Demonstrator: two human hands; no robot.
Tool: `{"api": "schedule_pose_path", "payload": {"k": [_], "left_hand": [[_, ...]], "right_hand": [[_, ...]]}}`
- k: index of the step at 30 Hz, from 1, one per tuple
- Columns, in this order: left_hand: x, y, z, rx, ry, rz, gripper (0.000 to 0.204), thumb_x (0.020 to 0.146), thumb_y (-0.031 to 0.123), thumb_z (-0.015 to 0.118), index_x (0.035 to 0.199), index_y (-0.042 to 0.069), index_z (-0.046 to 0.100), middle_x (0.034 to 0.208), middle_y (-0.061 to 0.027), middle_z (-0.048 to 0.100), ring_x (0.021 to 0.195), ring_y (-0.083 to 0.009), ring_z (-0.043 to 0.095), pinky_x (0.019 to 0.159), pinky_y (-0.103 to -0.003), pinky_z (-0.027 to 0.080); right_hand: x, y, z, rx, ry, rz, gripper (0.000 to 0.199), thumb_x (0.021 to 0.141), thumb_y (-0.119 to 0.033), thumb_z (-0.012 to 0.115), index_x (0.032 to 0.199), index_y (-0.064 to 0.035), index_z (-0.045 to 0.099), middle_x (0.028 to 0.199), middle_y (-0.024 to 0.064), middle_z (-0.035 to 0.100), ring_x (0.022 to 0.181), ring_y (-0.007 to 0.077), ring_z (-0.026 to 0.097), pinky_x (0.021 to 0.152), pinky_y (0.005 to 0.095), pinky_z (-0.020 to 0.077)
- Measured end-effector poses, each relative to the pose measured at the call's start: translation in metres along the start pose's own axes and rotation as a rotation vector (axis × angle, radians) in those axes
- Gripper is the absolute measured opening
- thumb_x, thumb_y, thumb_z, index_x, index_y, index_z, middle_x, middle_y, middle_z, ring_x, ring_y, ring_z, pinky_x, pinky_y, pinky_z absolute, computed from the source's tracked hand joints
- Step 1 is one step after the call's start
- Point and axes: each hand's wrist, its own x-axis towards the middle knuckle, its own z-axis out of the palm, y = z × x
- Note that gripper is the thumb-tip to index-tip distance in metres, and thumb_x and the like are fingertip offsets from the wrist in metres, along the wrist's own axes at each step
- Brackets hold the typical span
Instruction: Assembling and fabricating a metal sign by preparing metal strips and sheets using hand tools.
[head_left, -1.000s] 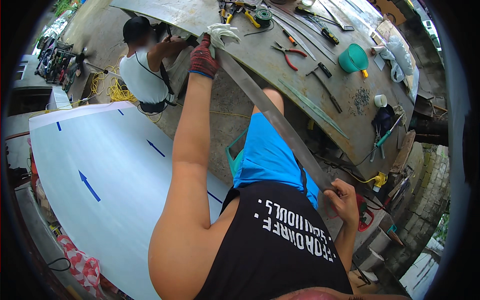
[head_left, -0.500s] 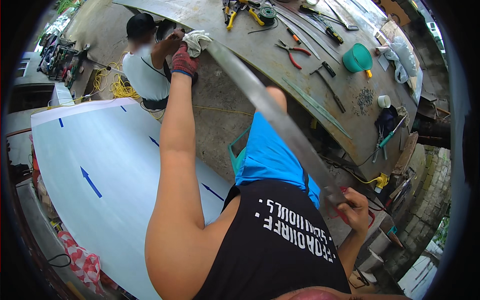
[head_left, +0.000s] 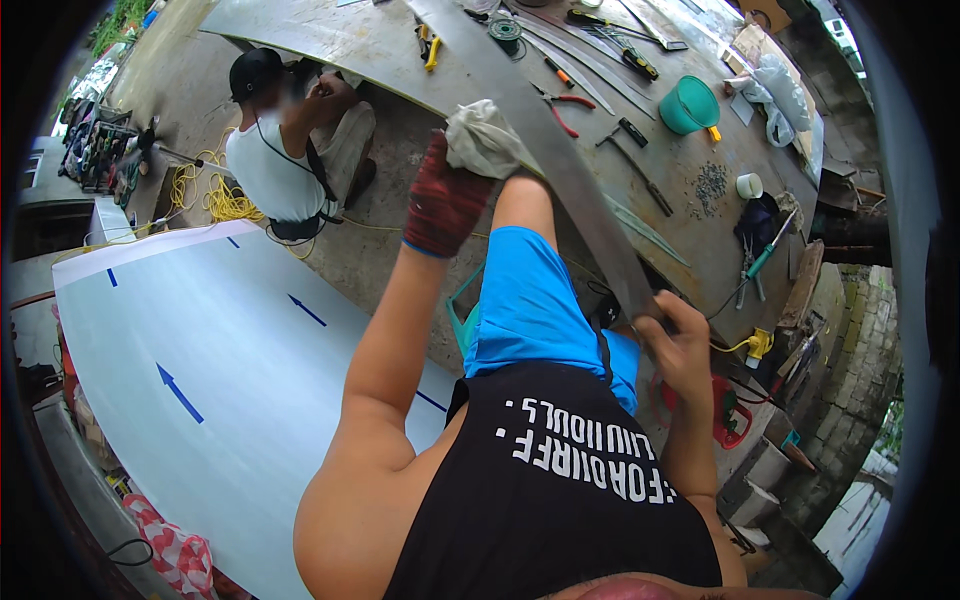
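A long flat grey metal strip (head_left: 560, 150) slants from above the table down toward my right side. My bare right hand (head_left: 682, 340) is closed around its near end. In a red knit work glove, my left hand (head_left: 445, 205) grips a crumpled white rag (head_left: 484, 138). That rag lies against the strip's left edge, around the middle of its length; whether it wraps the edge is hidden. My gloved fingers are partly covered by the cloth.
A metal-topped table (head_left: 400, 62) holds red-handled pliers (head_left: 565, 100), a hammer (head_left: 640, 170), a green bucket (head_left: 690, 105) and several strips. At left, a co-worker (head_left: 290, 150) sits low near a yellow cord (head_left: 230, 200). A pale blue sheet (head_left: 230, 360) spreads beside me.
My left hand and the rag have come back toward me from the strip's far end. My right hand has risen with the near end, and the strip now reaches farther over the table.
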Motion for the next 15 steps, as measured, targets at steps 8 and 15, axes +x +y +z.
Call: {"api": "schedule_pose_path", "payload": {"k": [8, 15], "left_hand": [[-0.023, -0.034, 0.035, 0.372, -0.179, -0.049, 0.048, 0.105, 0.043, 0.058, 0.137, 0.007, 0.054, 0.130, -0.0113, 0.063, 0.125, -0.0282, 0.060, 0.108, -0.045, 0.048], [-0.006, -0.053, 0.017, 0.496, 0.135, -0.022, 0.029, 0.104, 0.023, 0.064, 0.123, 0.001, 0.063, 0.114, -0.0145, 0.071, 0.105, -0.0268, 0.071, 0.092, -0.038, 0.056]], "right_hand": [[0.019, 0.006, 0.031, -0.021, -0.047, 0.059, 0.018, 0.093, -0.011, 0.074, 0.097, 0.0055, 0.067, 0.076, 0.0051, 0.058, 0.069, 0.0097, 0.050, 0.062, 0.0277, 0.0415], [0.007, 0.009, 0.036, -0.074, -0.020, 0.080, 0.018, 0.091, -0.010, 0.075, 0.097, 0.0060, 0.067, 0.078, 0.0083, 0.061, 0.068, 0.0118, 0.053, 0.063, 0.0287, 0.0435]]}}
